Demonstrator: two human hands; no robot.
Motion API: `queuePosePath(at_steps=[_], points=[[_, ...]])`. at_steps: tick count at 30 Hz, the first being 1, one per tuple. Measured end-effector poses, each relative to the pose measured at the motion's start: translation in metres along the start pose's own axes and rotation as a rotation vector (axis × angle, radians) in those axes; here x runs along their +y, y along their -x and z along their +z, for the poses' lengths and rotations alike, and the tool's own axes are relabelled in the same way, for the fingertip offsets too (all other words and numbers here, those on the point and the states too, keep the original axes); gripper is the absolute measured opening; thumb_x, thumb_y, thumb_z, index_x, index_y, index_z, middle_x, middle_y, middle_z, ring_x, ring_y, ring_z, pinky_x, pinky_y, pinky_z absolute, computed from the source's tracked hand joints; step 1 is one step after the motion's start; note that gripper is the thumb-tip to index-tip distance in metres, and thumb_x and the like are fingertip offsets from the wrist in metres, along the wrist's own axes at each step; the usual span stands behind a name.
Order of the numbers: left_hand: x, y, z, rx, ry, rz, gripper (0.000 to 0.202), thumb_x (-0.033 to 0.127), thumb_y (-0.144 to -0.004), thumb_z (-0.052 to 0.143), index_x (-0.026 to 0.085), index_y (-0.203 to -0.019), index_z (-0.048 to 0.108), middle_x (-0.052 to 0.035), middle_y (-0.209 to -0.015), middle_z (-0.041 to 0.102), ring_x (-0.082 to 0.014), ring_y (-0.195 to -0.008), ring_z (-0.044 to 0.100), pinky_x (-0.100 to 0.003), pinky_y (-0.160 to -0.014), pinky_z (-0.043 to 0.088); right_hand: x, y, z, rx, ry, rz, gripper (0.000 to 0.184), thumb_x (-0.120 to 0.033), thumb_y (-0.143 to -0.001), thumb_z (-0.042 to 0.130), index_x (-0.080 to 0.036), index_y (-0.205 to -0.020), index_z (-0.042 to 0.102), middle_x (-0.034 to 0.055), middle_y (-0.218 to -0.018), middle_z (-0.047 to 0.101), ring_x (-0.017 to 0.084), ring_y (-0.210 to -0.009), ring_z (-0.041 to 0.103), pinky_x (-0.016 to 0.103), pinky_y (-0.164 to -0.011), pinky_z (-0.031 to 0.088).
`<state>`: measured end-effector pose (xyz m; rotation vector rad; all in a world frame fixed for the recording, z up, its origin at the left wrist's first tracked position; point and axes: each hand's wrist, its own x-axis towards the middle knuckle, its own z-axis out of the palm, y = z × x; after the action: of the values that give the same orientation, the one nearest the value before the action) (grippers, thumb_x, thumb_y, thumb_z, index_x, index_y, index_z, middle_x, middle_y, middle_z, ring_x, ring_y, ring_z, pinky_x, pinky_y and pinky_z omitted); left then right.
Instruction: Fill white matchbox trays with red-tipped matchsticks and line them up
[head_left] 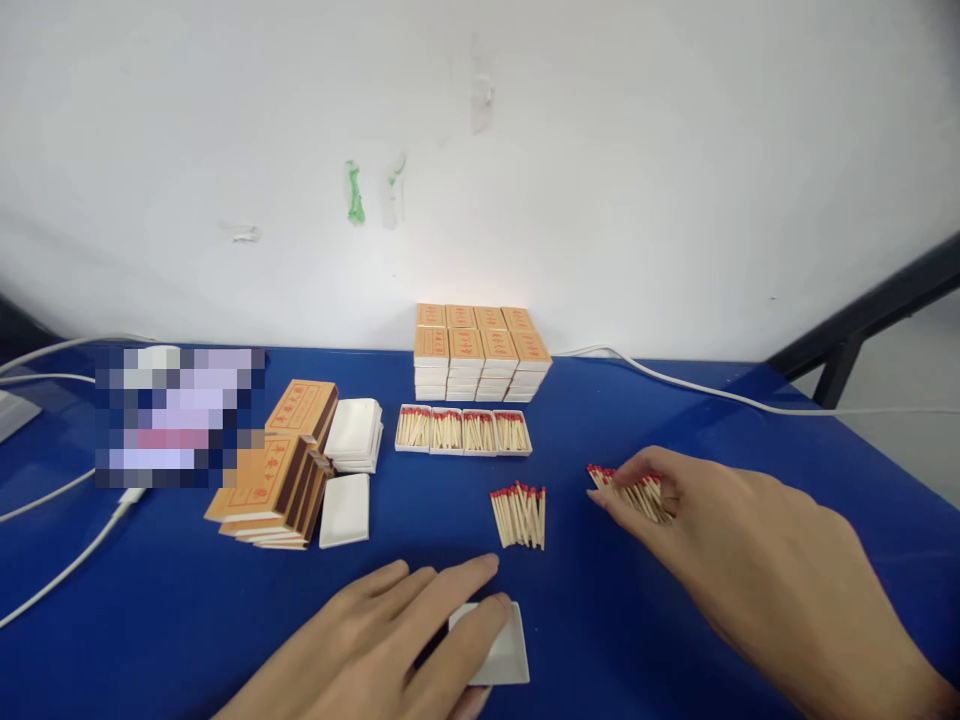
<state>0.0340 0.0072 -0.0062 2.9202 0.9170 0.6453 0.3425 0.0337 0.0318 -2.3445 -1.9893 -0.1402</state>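
Observation:
My left hand (405, 640) is at the front of the table, with a white matchbox tray (510, 655) held between thumb and fingers. One finger lies across the tray and hides part of its inside. At the right, my right hand (720, 540) curls thumb and fingers around a bunch of red-tipped matches (636, 493) low over the table. A loose bundle of matches (519, 517) lies between the hands, heads pointing away from me. Behind it, several matchbox trays filled with matches (463, 447) stand side by side in a row.
Closed orange matchboxes (480, 345) are stacked in a block near the wall. To the left are orange matchbox sleeves (259, 480) and white trays (352, 430), with another white tray (345, 510) in front. White cables (697, 398) run along both sides of the blue table (600, 630).

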Motion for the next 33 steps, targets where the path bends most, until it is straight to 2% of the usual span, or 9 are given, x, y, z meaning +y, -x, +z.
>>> queuePosePath(at_steps=[5, 11, 16, 21, 24, 27, 30, 33], points=[[-0.002, 0.004, 0.004, -0.037, 0.003, 0.005, 0.037, 0.023, -0.118, 0.046, 0.026, -0.150, 0.065, -0.0015, -0.155, 0.071, -0.0212, -0.117, 0.082, -0.037, -0.107, 0.065, -0.013, 0.000, -0.004, -0.104, 0.032, 0.031, 0.040, -0.062, -0.105, 0.054, -0.034, -0.089, 0.077, 0.0049, -0.078, 0.081, 0.039, -0.071, 0.077, 0.038, -0.056, 0.035], [-0.003, 0.004, 0.003, -0.049, -0.009, 0.012, 0.040, 0.023, -0.120, 0.038, 0.026, -0.150, 0.064, -0.0007, -0.157, 0.069, -0.0205, -0.118, 0.082, -0.038, -0.105, 0.066, -0.017, 0.000, -0.005, -0.168, -0.021, 0.060, 0.036, -0.059, -0.106, 0.056, -0.034, -0.093, 0.077, 0.0033, -0.085, 0.084, 0.040, -0.082, 0.080, 0.040, -0.061, 0.038], [-0.002, 0.003, 0.000, -0.046, 0.002, 0.007, 0.040, 0.023, -0.120, 0.038, 0.025, -0.151, 0.063, -0.0009, -0.156, 0.070, -0.0210, -0.120, 0.081, -0.039, -0.105, 0.066, -0.015, -0.003, -0.005, -0.174, -0.055, 0.080, 0.047, -0.068, -0.107, 0.049, -0.033, -0.090, 0.074, 0.0043, -0.080, 0.081, 0.038, -0.079, 0.077, 0.041, -0.061, 0.039], [0.000, 0.000, -0.001, -0.023, 0.014, 0.012, 0.039, 0.020, -0.118, 0.039, 0.024, -0.146, 0.065, -0.0019, -0.151, 0.073, -0.0238, -0.113, 0.084, -0.042, -0.096, 0.069, -0.015, -0.005, -0.007, -0.177, -0.097, 0.093, 0.039, -0.065, -0.104, 0.053, -0.033, -0.090, 0.071, 0.0016, -0.078, 0.078, 0.034, -0.076, 0.073, 0.039, -0.062, 0.038], [0.001, -0.001, -0.001, -0.012, 0.020, 0.016, 0.039, 0.018, -0.117, 0.039, 0.023, -0.144, 0.066, -0.0030, -0.149, 0.075, -0.0252, -0.109, 0.085, -0.045, -0.092, 0.070, -0.019, -0.003, -0.007, -0.155, -0.208, 0.071, 0.039, -0.064, -0.102, 0.053, -0.032, -0.087, 0.070, -0.0003, -0.069, 0.070, 0.027, -0.067, 0.066, 0.037, -0.060, 0.037], [0.001, -0.002, -0.001, -0.009, 0.022, 0.020, 0.039, 0.017, -0.116, 0.038, 0.023, -0.143, 0.066, -0.0026, -0.147, 0.076, -0.0248, -0.107, 0.085, -0.045, -0.091, 0.071, -0.029, 0.000, -0.003, -0.160, -0.392, 0.010, 0.043, -0.065, -0.101, 0.052, -0.030, -0.081, 0.066, -0.0033, -0.059, 0.056, 0.019, -0.057, 0.053, 0.034, -0.057, 0.036], [0.000, -0.001, 0.000, -0.005, 0.012, 0.019, 0.040, 0.018, -0.117, 0.036, 0.024, -0.144, 0.065, -0.0017, -0.148, 0.075, -0.0240, -0.109, 0.084, -0.044, -0.092, 0.070, -0.041, 0.004, 0.004, -0.147, -0.507, -0.020, 0.043, -0.062, -0.099, 0.055, -0.028, -0.075, 0.062, -0.0050, -0.055, 0.047, 0.016, -0.053, 0.044, 0.032, -0.055, 0.033], [-0.002, 0.000, 0.000, -0.018, 0.016, 0.015, 0.041, 0.019, -0.118, 0.035, 0.025, -0.146, 0.065, -0.0013, -0.149, 0.075, -0.0234, -0.111, 0.084, -0.044, -0.093, 0.070, -0.048, 0.008, 0.008, -0.148, -0.593, -0.031, 0.042, -0.060, -0.099, 0.055, -0.027, -0.074, 0.062, -0.0054, -0.055, 0.044, 0.015, -0.053, 0.042, 0.031, -0.055, 0.032]])
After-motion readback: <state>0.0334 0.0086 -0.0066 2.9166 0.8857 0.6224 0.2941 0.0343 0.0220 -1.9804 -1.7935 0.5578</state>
